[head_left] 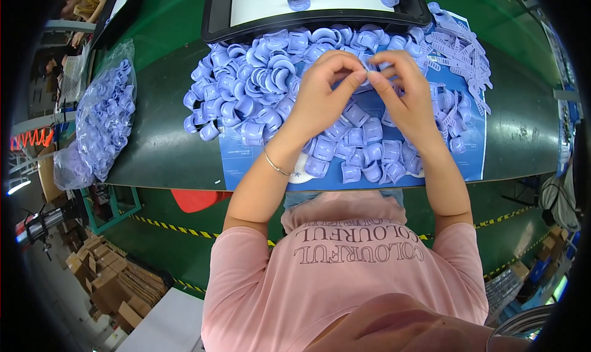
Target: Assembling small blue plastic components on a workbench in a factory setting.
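Observation:
My left hand [332, 87] and my right hand [403, 93] meet above the middle of the table, thumbs and fingertips pinched together. Between them is a small lavender plastic piece [367, 63], mostly hidden by the fingers, so its shape is unclear. To the left of my left hand lies a heap of curved lavender plastic cuffs [246, 84]. Smaller curved lavender pieces [363, 146] are spread below my hands, near the table's front edge. Beyond my right hand, flat lavender straps with slots [462, 53] lie piled at the far right.
A black-rimmed tray [215, 13] with a white base stands at the back, with two lavender pieces in it. A clear bag of lavender parts [108, 118] sits at the table's left end. Blue printed sheets [471, 143] cover part of the green table [166, 149].

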The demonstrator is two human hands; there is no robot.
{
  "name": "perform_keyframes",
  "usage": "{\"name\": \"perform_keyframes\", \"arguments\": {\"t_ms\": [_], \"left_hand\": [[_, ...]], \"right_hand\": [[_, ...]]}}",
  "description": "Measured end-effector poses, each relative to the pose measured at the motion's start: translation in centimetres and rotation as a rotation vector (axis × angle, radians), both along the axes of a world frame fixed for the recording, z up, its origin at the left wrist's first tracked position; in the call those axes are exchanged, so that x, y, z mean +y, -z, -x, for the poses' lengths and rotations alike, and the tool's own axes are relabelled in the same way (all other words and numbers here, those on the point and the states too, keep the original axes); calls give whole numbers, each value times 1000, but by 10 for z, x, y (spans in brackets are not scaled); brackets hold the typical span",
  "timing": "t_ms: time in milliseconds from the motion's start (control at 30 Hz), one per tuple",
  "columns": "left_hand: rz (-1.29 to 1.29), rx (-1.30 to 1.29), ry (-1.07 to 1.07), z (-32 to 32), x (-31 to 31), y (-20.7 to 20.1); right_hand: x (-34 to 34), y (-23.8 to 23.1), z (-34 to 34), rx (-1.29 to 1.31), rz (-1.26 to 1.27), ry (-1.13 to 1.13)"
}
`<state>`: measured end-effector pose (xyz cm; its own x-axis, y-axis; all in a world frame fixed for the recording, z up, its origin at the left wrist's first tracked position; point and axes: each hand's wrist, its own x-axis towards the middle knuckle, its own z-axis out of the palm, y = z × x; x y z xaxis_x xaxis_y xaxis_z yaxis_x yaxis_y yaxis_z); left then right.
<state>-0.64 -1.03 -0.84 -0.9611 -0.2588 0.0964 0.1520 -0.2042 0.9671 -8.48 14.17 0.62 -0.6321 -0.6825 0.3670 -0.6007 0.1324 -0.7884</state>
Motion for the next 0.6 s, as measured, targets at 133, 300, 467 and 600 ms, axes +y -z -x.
{"name": "perform_keyframes", "arguments": {"t_ms": [133,300,467,600], "left_hand": [[634,151,-106,0,1,-4],[654,184,-215,3,-4,-4],[831,349,-246,3,6,-8],[454,128,-238,0,10,-16]], "right_hand": [[-4,-8,-5,-246,60,39],[0,-3,-1,-260,61,-42],[-1,-2,-2,-51,38,-84],[2,-3,-1,-110,140,-49]]}}
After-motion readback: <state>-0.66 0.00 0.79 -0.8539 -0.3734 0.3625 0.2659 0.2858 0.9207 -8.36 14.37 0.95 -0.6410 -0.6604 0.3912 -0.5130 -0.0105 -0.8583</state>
